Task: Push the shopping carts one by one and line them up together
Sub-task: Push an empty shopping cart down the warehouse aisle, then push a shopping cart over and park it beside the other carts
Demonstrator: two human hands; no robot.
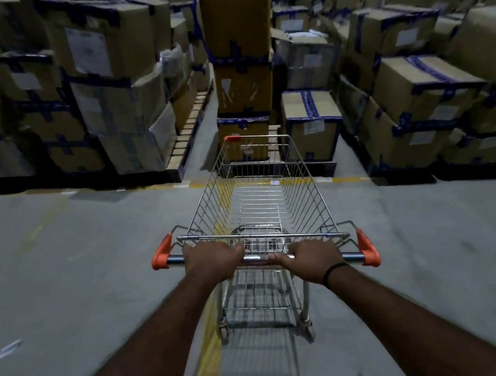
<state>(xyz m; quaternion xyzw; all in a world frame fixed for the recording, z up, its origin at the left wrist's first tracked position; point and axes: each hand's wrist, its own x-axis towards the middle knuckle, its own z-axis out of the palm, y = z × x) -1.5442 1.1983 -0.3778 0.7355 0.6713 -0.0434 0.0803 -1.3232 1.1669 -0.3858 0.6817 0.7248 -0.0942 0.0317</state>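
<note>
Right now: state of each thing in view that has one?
shopping cart: upright on the floor, basket empty.
left hand: grips the handle bar.
right hand: grips the same handle bar, apart from the left hand.
cardboard boxes: stacked ahead of the cart, most taped shut.

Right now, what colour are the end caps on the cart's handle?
Orange, on both end caps of the shopping cart; clearest in the head view.

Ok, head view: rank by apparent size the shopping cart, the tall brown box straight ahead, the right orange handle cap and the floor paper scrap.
1. shopping cart
2. tall brown box, though it stands farther off
3. right orange handle cap and paper scrap: look alike, not ranked
</note>
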